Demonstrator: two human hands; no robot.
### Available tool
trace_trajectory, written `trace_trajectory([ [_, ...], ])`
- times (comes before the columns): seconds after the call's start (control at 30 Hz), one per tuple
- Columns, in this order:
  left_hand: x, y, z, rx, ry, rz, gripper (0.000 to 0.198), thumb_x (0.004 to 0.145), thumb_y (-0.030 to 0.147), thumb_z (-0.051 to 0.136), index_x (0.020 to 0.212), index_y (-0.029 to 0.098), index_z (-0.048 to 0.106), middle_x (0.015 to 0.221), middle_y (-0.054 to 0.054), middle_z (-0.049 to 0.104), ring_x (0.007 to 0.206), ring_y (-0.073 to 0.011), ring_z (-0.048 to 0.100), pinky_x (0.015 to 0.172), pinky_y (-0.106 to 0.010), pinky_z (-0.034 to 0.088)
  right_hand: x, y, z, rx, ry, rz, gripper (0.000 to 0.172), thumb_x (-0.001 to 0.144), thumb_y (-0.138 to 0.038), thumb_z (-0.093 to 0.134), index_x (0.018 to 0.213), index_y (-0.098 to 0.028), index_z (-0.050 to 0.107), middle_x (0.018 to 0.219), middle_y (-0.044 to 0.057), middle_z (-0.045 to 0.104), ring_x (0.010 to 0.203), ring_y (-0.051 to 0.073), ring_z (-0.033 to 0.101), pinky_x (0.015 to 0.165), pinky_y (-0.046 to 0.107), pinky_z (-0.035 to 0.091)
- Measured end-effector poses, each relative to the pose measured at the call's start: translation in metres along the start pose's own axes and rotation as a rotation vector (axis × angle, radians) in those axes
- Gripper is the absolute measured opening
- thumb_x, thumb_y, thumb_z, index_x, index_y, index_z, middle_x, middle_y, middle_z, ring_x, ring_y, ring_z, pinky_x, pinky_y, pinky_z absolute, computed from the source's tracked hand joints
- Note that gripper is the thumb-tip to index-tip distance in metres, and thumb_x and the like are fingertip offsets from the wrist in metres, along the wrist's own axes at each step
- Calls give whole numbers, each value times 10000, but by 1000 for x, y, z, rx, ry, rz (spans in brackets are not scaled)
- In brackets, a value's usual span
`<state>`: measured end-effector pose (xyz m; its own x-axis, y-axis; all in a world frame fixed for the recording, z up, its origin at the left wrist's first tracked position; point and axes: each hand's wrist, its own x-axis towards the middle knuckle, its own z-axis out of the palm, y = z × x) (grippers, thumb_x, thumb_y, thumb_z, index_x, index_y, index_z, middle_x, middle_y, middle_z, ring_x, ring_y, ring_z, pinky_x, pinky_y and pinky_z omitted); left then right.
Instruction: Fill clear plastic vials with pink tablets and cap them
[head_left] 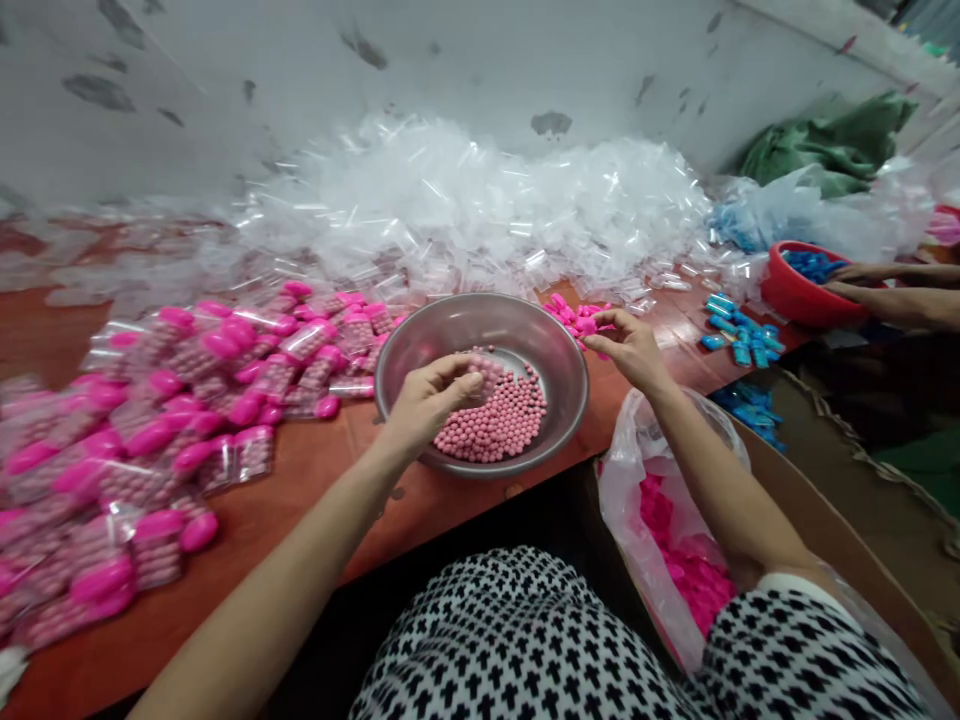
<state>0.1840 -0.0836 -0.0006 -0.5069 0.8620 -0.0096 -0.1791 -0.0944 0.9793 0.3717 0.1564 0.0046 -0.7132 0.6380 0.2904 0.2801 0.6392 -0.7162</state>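
While left hand (pixel 431 398) pinches pink beads (pixel 499 420), right hand (pixel 628 345) grips a pink cap (pixel 586 325)

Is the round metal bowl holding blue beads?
No, the round metal bowl holds small pink beads, into which the left hand dips.

A round metal bowl (pixel 420 345) sits at the table's near edge, holding pink beads (pixel 499 415) heaped toward its 5 o'clock side. The left hand (pixel 427 400) dips in at the bowl's 8 o'clock, fingers pinched on beads. At 2 o'clock, just outside the rim, the right hand (pixel 630 345) touches pink caps (pixel 574 315).
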Motion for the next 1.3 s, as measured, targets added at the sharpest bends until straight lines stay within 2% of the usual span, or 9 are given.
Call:
trace_trajectory([
  [0.1, -1, -3, 5, 104, -41, 82, 480, 692, 481, 788, 1035, 149, 741, 874, -51, 729, 764, -188, 689, 742, -365, 621, -11, -50, 14, 348, -125, -192, 325, 794, -341, 733, 1087, -223, 654, 956, 21, 687, 830, 151, 664, 736, 278, 548],
  [0.23, -3, -11, 3, 320, -88, 284, 377, 823, 429, 665, 1084, 168, 743, 965, -66, 741, 832, -202, 692, 778, -343, 596, -16, -88, 38, 247, -238, -440, 300, 845, -304, 697, 1139, -245, 680, 1004, 39, 705, 870, 157, 656, 808, 303, 533],
  [0.47, -12, -13, -1, 471, -4, 500, 241, 880, 301, 622, 1048, 192, 756, 1018, -58, 769, 915, -195, 713, 830, -297, 556, -18, -86, 48, 96, -291, -580, 242, 886, -309, 661, 1098, -193, 661, 913, 51, 687, 802, 155, 644, 733, 281, 528],
  [0.7, -17, -15, 3, 584, 49, 583, 191, 869, 225, 615, 967, 205, 778, 957, -54, 784, 863, -184, 726, 824, -282, 549, -38, -88, 54, -144, -250, -701, 211, 933, -165, 522, 1119, -191, 618, 904, 63, 657, 812, 161, 626, 729, 263, 521],
  [0.83, -15, -12, 4, 376, 88, 446, 201, 821, 294, 675, 960, 205, 790, 996, -60, 780, 930, -214, 721, 876, -323, 553, -35, -96, 55, 36, -241, -581, 256, 911, -225, 591, 1158, -207, 653, 962, 68, 690, 874, 171, 651, 811, 301, 536],
  [0.97, -11, -6, 6, -96, 78, 139, 413, 721, 444, 780, 1045, 188, 774, 1009, -83, 771, 884, -248, 724, 806, -398, 593, -34, -96, 49, 567, -321, -190, 481, 765, -365, 785, 1217, -267, 652, 1158, 55, 695, 999, 205, 671, 895, 367, 552],
  [1.03, -11, -4, 7, -181, 55, 80, 478, 678, 474, 812, 1054, 182, 772, 978, -89, 772, 857, -250, 723, 800, -417, 595, -35, -92, 48, 774, -348, -7, 524, 666, -392, 855, 1146, -266, 688, 1131, 50, 710, 957, 218, 694, 877, 397, 572],
  [1.17, -13, -4, 8, 70, 10, 307, 307, 735, 418, 777, 949, 200, 802, 937, -85, 776, 922, -238, 694, 917, -405, 542, -31, -85, 52, 925, -303, 130, 401, 578, -397, 899, 905, -230, 737, 896, 21, 728, 829, 183, 691, 829, 355, 586],
  [1.3, -12, -10, 6, 277, 33, 509, 180, 802, 315, 718, 947, 250, 803, 945, -69, 768, 1006, -227, 639, 987, -409, 483, -24, -92, 56, 986, -580, 256, 437, 634, -438, 847, 976, -198, 723, 982, 54, 723, 897, 199, 683, 796, 363, 600],
])
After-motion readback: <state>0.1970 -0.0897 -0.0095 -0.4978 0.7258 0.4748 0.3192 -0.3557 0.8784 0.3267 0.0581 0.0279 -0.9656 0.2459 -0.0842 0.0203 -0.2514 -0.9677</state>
